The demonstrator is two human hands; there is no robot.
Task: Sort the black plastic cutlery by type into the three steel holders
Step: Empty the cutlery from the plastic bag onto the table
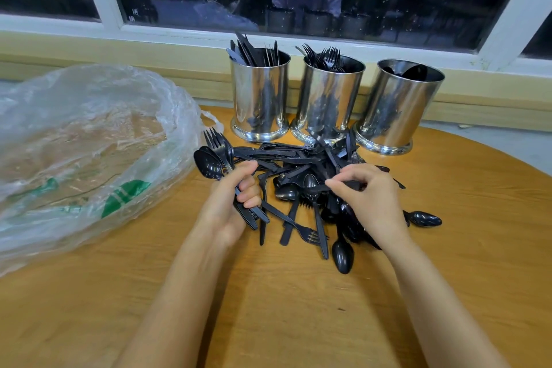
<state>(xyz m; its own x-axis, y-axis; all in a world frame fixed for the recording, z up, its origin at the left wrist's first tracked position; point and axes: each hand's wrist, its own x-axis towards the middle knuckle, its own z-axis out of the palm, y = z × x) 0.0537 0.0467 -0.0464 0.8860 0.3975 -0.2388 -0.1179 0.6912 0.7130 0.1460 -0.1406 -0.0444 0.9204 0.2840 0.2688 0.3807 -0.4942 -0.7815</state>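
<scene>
A tangled pile of black plastic cutlery [301, 185] lies on the wooden table in front of three steel holders. The left holder [259, 98] has knives and some forks standing in it, the middle holder [328, 98] has forks, and the right holder [394, 107] has spoons. My left hand [233, 200] grips a bundle of spoons and forks [213, 158] by their handles, heads pointing up and left. My right hand [369, 194] pinches a black piece at the pile's top; its type is hidden by my fingers.
A large crumpled clear plastic bag [80, 143] with green print covers the table's left side. The round wooden table [283, 308] curves away at the right. A window sill and dark window run behind the holders. A loose spoon [425, 219] lies right of the pile.
</scene>
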